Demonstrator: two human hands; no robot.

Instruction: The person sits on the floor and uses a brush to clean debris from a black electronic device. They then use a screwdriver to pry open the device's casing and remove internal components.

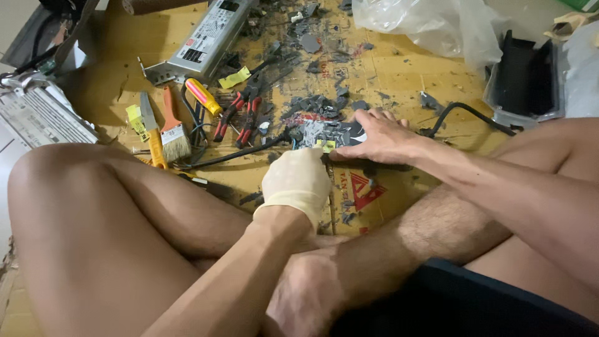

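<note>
- Cardboard sheet point(399, 75): brown, lies flat on the floor and carries everything below. The person sits cross-legged at its near edge, bare knees to either side.
- Clear plastic bag point(430, 22): crumpled, at the far edge of the cardboard sheet, right of centre.
- Black open casing point(524, 81): at the right edge of the cardboard sheet, just beside the bag.
- Long metal power-supply box point(203, 40): silver, lies at a slant on the far left part of the cardboard sheet.
- Circuit board point(324, 133): grey, caked in dark potting, near the middle of the cardboard sheet, with a small yellow part on its near edge. A black cable point(237, 155) runs from it to the left.
- Right hand point(380, 137): bare, palm down, fingers spread and pressed flat over the right end of the circuit board; it pins the board rather than wraps it.
- Left hand point(296, 181): in a cream glove, curled into a fist just on the near side of the circuit board. What it grips is hidden by the glove, so I cannot tell.
- Paintbrush point(173, 134): orange handle, pale bristles, on the left part of the cardboard sheet.
- Screwdriver point(203, 97): yellow and red handle, just beyond the paintbrush.
- Red-handled pliers point(240, 115): two pairs, between the screwdriver and the circuit board.
- Utility knife point(151, 134): yellow grip, touching the left side of the paintbrush.
- Grey debris point(312, 43): broken chips scattered over the far middle of the cardboard sheet, thickest beyond the circuit board.
</note>
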